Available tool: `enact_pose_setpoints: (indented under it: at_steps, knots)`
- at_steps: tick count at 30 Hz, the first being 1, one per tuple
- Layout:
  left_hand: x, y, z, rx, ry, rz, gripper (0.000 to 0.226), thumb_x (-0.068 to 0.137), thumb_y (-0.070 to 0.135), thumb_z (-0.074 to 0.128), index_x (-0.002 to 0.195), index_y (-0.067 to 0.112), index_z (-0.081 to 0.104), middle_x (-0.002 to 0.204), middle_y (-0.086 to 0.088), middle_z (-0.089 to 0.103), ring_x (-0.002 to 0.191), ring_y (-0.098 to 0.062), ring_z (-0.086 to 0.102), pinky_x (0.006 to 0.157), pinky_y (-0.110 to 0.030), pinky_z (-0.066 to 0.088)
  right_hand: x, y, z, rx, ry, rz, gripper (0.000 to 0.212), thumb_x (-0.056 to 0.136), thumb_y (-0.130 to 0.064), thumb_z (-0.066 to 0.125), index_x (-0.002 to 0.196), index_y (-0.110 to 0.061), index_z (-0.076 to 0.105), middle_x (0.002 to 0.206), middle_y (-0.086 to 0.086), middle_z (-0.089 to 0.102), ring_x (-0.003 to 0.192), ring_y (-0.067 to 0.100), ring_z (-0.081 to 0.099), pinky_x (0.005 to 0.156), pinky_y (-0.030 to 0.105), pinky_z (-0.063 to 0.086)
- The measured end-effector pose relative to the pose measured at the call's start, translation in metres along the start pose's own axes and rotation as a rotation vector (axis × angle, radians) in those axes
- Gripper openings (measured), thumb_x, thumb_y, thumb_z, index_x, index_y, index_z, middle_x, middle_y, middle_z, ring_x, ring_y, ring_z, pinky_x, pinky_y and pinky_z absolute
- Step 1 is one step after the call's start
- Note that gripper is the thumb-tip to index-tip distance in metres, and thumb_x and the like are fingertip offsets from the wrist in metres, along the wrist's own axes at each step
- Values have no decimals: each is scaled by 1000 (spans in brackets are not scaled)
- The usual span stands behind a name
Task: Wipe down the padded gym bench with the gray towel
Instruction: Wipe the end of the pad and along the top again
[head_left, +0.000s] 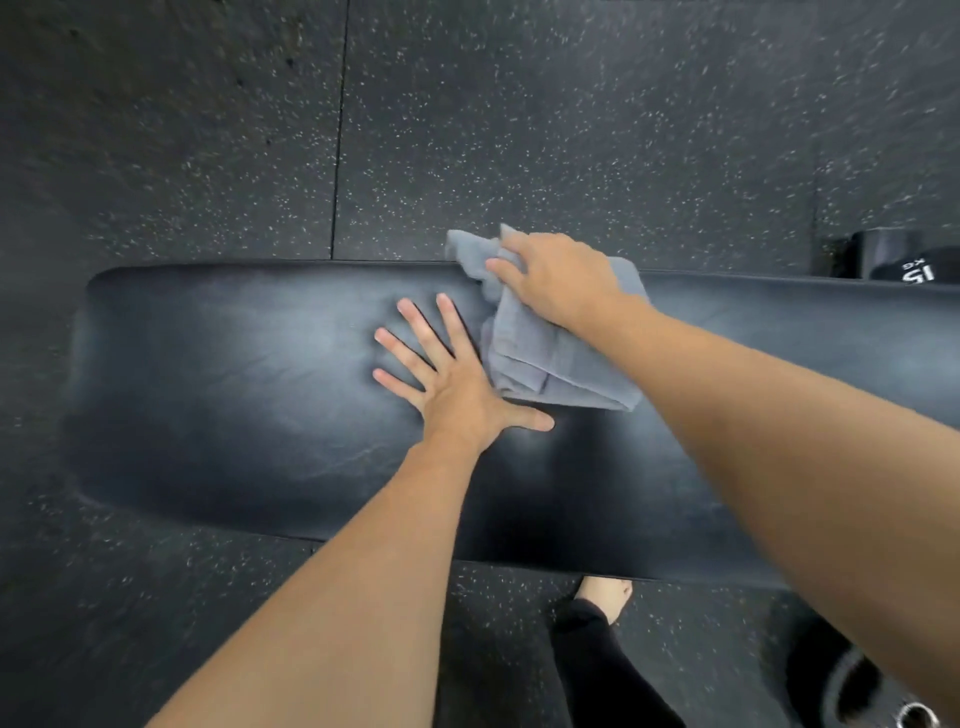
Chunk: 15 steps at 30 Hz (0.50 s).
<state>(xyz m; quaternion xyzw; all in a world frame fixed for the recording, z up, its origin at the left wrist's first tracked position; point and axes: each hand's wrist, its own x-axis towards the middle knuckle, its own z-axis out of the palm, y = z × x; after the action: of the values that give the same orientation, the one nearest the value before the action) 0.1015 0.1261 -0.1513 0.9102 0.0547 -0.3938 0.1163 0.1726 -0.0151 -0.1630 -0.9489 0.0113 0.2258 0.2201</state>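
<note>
The black padded gym bench (234, 395) runs across the view from left to right, its rounded end at the left. A gray towel (540, 358), loosely folded, lies on the pad near the far edge, one corner hanging past that edge. My right hand (561, 280) presses down on the towel's upper part, fingers curled over the cloth. My left hand (447, 374) rests flat on the bare pad just left of the towel, fingers spread, thumb pointing right below the towel's lower edge.
Dark speckled rubber floor tiles (571, 130) surround the bench. A black dumbbell (893, 262) marked 15 sits on the floor beyond the bench at the right. My bare foot (605, 595) and black trouser leg stand under the near edge. Another dark dumbbell (852, 686) lies bottom right.
</note>
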Motion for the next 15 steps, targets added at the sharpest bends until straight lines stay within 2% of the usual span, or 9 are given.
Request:
enact_pose_setpoints:
  at_steps: [4, 7, 11, 13, 15]
  knots:
    - [-2, 2, -1, -15, -9, -17, 178, 31, 71, 88, 146, 23, -40, 147, -17, -52, 133, -47, -46, 107, -70, -20, -43, 92, -26, -51, 36, 78, 45, 104, -49, 36, 128, -17, 57, 119, 16, 65, 113, 38, 58, 86, 43, 43]
    - [-5, 6, -4, 5, -13, -37, 178, 30, 72, 87, 145, 25, -41, 147, -16, -52, 134, -47, -45, 108, -71, -19, -73, 153, -43, -19, 55, 144, 45, 102, -51, 38, 133, -23, 55, 114, 13, 64, 110, 37, 58, 93, 48, 43]
    - [-9, 9, -7, -6, -20, -33, 177, 30, 71, 87, 147, 27, -38, 150, -16, -49, 135, -48, -44, 108, -72, -17, -97, 200, -56, 27, 72, 178, 41, 102, -44, 45, 132, -19, 58, 121, 12, 57, 115, 38, 53, 96, 46, 38]
    - [-8, 9, -6, 4, -27, -37, 178, 29, 73, 87, 148, 27, -36, 151, -17, -48, 136, -49, -42, 109, -73, -16, -97, 206, -57, 31, 56, 171, 38, 102, -45, 45, 123, -17, 61, 116, 9, 59, 112, 34, 55, 94, 46, 38]
    - [-7, 9, -6, 5, -26, -42, 178, 28, 73, 86, 148, 27, -36, 151, -17, -48, 136, -49, -42, 108, -72, -16, -95, 203, -54, 9, 62, 178, 36, 102, -47, 44, 105, -16, 62, 102, 9, 60, 101, 34, 57, 88, 48, 42]
